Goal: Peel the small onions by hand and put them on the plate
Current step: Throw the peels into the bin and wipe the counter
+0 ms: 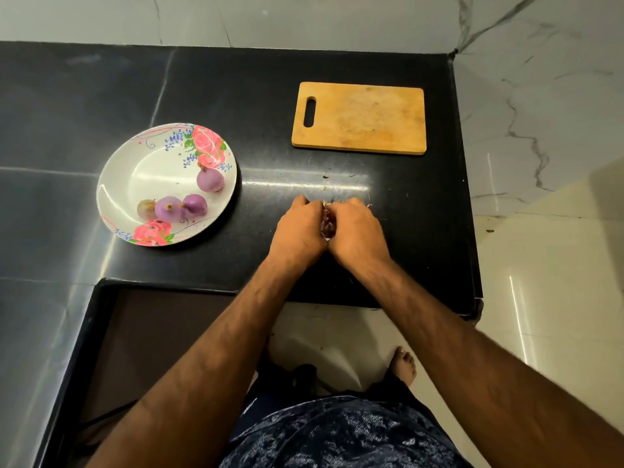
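Observation:
A floral plate (pixel 135 170) lies on the black counter at the left, holding several peeled purple onions (pixel 210 180) (pixel 167 207) (pixel 195 204). To its right, my left hand (pixel 299 228) and my right hand (pixel 354 228) are pressed together on the counter, fingers curled around a clump of onion and loose purple-white skins (pixel 327 222). Only a sliver of that clump shows between the hands; I cannot tell whether a whole onion is inside.
A wooden cutting board (pixel 359 118) lies behind my hands. Small skin scraps (pixel 326 179) dot the counter between board and hands. The counter's right edge (pixel 467 197) drops to a pale floor, and the front edge is just below my wrists.

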